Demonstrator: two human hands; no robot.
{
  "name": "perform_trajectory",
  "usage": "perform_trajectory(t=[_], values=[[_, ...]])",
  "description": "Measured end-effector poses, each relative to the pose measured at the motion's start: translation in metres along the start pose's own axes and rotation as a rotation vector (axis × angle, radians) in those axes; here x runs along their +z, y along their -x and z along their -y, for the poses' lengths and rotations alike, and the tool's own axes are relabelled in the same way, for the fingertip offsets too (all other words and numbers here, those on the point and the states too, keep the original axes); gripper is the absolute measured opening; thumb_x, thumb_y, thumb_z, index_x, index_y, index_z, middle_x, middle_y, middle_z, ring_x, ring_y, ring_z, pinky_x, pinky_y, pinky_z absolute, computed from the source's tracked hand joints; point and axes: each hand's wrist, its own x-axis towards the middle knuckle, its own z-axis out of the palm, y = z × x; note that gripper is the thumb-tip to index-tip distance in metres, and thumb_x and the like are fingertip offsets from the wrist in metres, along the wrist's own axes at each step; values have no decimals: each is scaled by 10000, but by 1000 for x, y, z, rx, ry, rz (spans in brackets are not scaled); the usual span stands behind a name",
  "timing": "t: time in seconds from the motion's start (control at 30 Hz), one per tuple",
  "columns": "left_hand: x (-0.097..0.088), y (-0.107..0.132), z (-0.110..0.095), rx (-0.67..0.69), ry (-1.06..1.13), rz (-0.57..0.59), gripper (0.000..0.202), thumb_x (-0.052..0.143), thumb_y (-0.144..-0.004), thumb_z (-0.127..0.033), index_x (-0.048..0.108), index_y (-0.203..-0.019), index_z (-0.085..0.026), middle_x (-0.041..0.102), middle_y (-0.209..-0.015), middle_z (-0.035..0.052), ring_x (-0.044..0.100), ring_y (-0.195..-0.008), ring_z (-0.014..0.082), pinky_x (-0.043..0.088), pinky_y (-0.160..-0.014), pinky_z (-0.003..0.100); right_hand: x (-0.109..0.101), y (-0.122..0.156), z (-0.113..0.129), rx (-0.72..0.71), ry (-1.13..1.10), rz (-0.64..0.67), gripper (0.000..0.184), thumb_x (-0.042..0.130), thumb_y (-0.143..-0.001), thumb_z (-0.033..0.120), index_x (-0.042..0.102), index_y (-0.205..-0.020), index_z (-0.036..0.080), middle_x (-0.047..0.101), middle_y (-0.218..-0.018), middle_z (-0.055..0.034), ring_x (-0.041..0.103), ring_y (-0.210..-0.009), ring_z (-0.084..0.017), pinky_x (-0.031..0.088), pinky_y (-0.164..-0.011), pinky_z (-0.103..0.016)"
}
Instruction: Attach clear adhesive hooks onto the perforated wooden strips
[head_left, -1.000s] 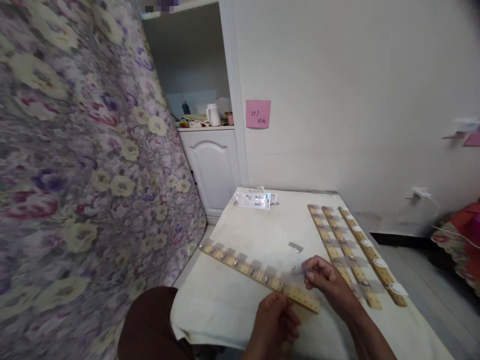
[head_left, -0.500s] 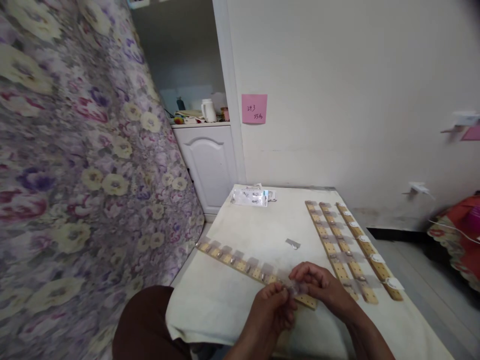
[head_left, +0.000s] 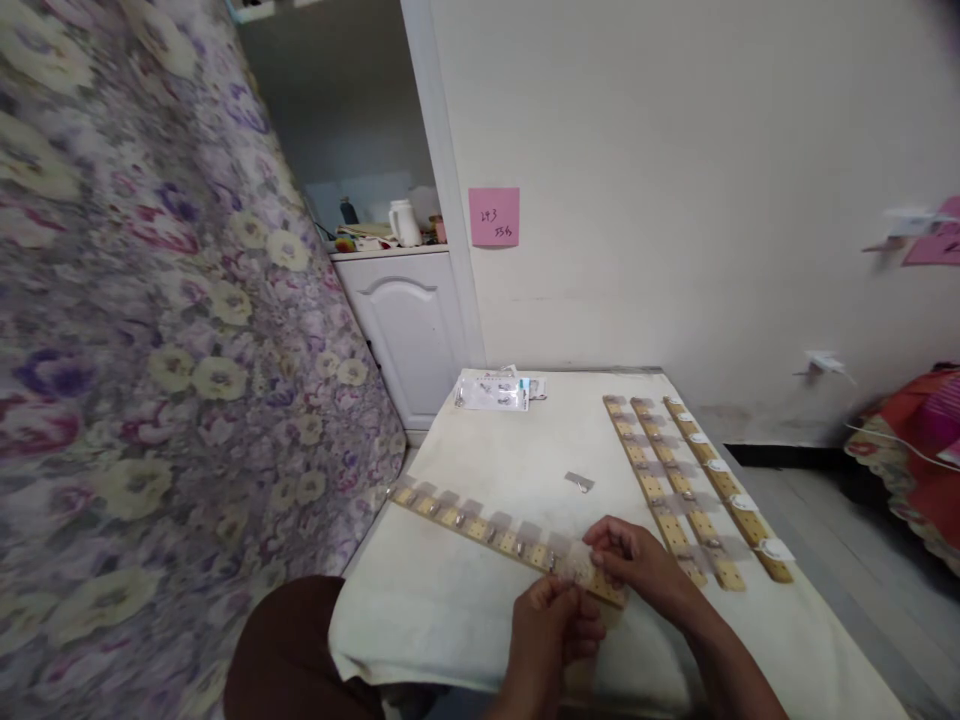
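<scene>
Over the near end of a slanting wooden strip point(head_left: 491, 535) I hold a small clear plastic piece point(head_left: 577, 562) between both hands. My left hand point(head_left: 555, 618) is closed, thumb and forefinger pinching its lower edge. From the other side, the fingers of my right hand point(head_left: 634, 560) pinch its right edge. Part of the piece is hidden by my fingertips. Along the strip sit several small shiny metal fittings, each with a see-through square beside it. A small grey card point(head_left: 579, 482) with a metal bit on it lies beyond my hands.
Two more wooden strips point(head_left: 651, 490) point(head_left: 694, 510) with clear squares lie at the right, beside a strip point(head_left: 739, 505) bearing white round pieces. Clear packaging point(head_left: 491, 391) lies at the table's far left. A floral curtain point(head_left: 187, 400) hangs left; my knee point(head_left: 292, 645) is at the near edge.
My hands have parted slightly, and the clear plastic piece shows more plainly between them. The whole view has shifted a little.
</scene>
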Motion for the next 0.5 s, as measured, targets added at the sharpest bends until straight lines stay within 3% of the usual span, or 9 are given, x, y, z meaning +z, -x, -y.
perform_trajectory(t=[0.23,0.5], values=[[1,-18,25,-42,19,-57,260,663,-644,-371,510,-697,-168,631,-554,-6,559,-430,89,358,-424,188,-2,-9,-20,-17,321,-127,121,531,-726,252,606,-794,187,562,-632,33,509,-617,-125,378,-561,-223],[9,-24,21,-118,-13,-46,134,590,-664,-276,524,-688,-161,623,-523,0,553,-410,92,360,-423,194,-2,-15,-32,-55,478,-226,183,457,-706,199,627,-774,182,574,-620,19,520,-611,-143,378,-577,-241]])
